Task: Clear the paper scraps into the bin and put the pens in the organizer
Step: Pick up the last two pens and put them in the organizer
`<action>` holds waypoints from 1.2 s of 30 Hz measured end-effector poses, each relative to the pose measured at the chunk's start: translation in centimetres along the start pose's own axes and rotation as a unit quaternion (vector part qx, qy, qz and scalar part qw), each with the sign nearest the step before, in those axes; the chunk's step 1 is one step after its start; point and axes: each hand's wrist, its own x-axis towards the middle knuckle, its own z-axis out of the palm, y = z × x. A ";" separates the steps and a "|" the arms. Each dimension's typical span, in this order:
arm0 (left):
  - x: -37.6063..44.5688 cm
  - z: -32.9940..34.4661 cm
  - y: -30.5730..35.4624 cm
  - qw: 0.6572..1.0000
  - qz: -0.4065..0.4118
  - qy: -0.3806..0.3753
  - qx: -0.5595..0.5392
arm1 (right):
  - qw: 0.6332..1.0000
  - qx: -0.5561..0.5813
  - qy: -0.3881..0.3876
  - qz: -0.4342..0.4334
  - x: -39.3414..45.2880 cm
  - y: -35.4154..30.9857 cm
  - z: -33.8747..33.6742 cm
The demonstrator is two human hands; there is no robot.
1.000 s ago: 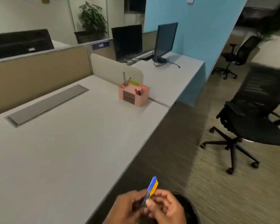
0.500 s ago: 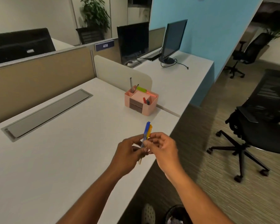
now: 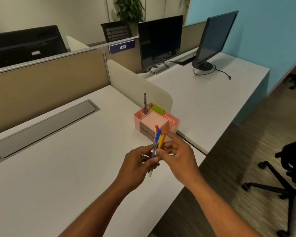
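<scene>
Over white desk [image 3: 58,168], near pink organizer [image 3: 173,124]: left hand [image 3: 137,165] and right hand [image 3: 176,155] both pinching pens [image 3: 156,144], near-upright, caps tilted toward organizer

1. Number "438" in white figures on a dark blue nameplate [image 3: 121,47], fixed to the top edge of the tan partition [image 3: 46,82], at about 12 o'clock from the pink organizer [image 3: 156,124].
2. White sticker [image 3: 35,53] on the monitor back at 10 o'clock: wording illegible.
3. No other text readable.
</scene>
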 end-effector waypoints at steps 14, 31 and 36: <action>8.9 -3.6 0.1 0.979 -0.059 0.196 0.011 | 0.951 -0.229 0.043 -0.202 22.2 -1.5 4.2; 11.2 -4.9 -2.5 0.977 -0.059 0.204 0.016 | 0.847 -0.444 0.016 -0.293 23.6 1.4 6.3; 11.7 -4.5 -2.1 0.980 -0.058 0.190 0.018 | 0.983 -0.078 -0.115 -0.123 20.1 -2.2 5.5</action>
